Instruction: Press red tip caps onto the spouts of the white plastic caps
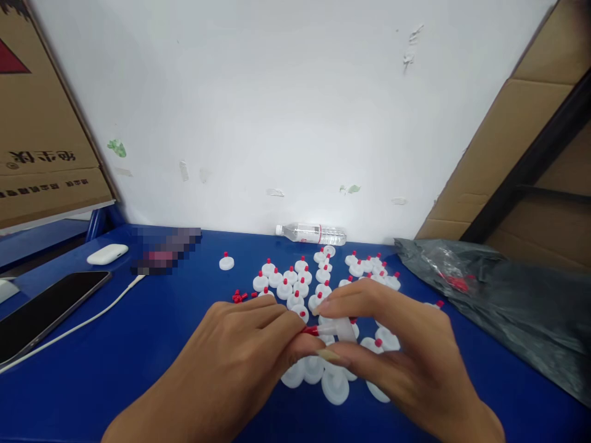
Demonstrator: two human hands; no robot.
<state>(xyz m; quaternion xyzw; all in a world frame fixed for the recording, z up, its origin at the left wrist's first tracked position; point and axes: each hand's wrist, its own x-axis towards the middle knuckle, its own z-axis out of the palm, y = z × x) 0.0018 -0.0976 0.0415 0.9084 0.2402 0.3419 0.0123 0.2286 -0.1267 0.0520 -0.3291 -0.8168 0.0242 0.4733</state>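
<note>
Just above the blue table, my left hand (244, 347) pinches a small red cap (311, 330). A white nozzle lid (345, 330) lies sideways between the thumb and fingers of my right hand (406, 344), its narrow tip pointing left and meeting the red cap. Below and behind my hands, several white lids with red tips (284, 289) stand upright on the table. Closer to me are several white lids (335, 386) whose tips I cannot make out clearly. A small pile of loose red caps (237, 296) sits left of the group.
A clear plastic bottle (318, 234) lies against the white wall (295, 111). On the left are a phone (46, 311), a white earbud case (108, 254) and a white cable (92, 317). A dark plastic bag (503, 301) with red pieces covers the right side. Cardboard (46, 123) stands at left.
</note>
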